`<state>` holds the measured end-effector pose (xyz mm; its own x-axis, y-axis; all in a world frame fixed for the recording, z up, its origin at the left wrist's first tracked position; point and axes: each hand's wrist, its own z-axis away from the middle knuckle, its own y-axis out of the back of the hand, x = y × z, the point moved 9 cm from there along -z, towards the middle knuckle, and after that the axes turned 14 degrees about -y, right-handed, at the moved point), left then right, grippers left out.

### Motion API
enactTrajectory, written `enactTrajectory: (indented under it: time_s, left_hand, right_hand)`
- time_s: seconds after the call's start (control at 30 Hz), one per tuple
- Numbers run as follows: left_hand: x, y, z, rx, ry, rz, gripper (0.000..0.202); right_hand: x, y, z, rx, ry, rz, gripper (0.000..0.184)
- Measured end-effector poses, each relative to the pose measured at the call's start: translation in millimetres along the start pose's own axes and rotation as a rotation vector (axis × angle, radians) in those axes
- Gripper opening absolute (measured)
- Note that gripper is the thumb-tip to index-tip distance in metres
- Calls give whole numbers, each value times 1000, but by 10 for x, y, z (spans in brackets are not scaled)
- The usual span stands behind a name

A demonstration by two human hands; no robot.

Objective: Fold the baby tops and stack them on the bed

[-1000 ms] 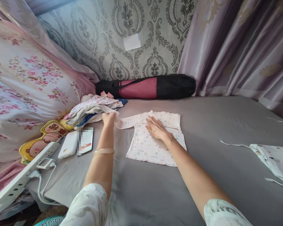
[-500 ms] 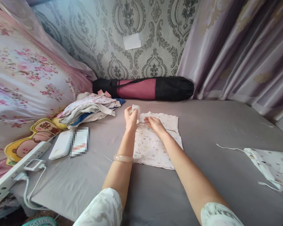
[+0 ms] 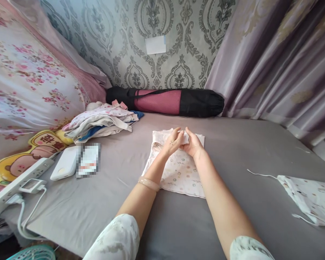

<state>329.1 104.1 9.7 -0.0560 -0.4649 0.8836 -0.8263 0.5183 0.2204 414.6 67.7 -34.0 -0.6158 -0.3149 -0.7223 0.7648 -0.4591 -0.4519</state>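
A thin pale cloth (image 3: 182, 177) with a small print lies folded flat on the grey sheet, directly under my hands. At its far edge, my left hand (image 3: 174, 141), palm turned inward, has its fingers closed on a small white piece of fabric (image 3: 186, 137). Whether this piece belongs to the printed cloth cannot be made out. My right hand (image 3: 194, 144) faces the left one and curls round the other side of the same piece. The hands partly hide the cloth's far half. A pale bangle (image 3: 148, 183) circles my left forearm.
A rolled mat in a black and pink bag (image 3: 157, 102) lies along the wall. To the left are piled clothes (image 3: 103, 121), a white power bank (image 3: 65, 162), a blurred packet (image 3: 88, 160) and a power strip (image 3: 0, 202). Another printed cloth with cords (image 3: 311, 198) lies right.
My left hand has moved right with the white fabric, over the cloth. My right hand has shifted right and closed round the fabric, its fingers earlier extended. The view has shifted slightly.
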Motion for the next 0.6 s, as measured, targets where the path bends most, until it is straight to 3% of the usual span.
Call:
enactTrajectory:
  time_s: [0.1, 0.17, 0.27, 0.33, 0.43, 0.6]
  left_hand:
    - [5, 209, -52, 57, -38, -93, 36]
    - [-28, 447, -73, 127, -44, -191, 34]
    - [-159, 857, -37, 216, 48, -409, 42]
    - [-286, 1039, 15, 194, 155, -525, 48]
    - [-447, 1089, 97, 64, 276, -615, 57]
    - [-504, 870, 168, -149, 322, -734, 69]
  right_hand:
    - [28, 63, -43, 52, -3, 5, 9]
    - [37, 113, -66, 102, 5, 19, 7]
    - [30, 184, -81, 163, 12, 21, 11]
    - [-5, 215, -74, 181, 33, 22, 11]
    - [-81, 260, -40, 194, 80, 3, 11]
    - [-189, 419, 48, 293, 132, -43, 14]
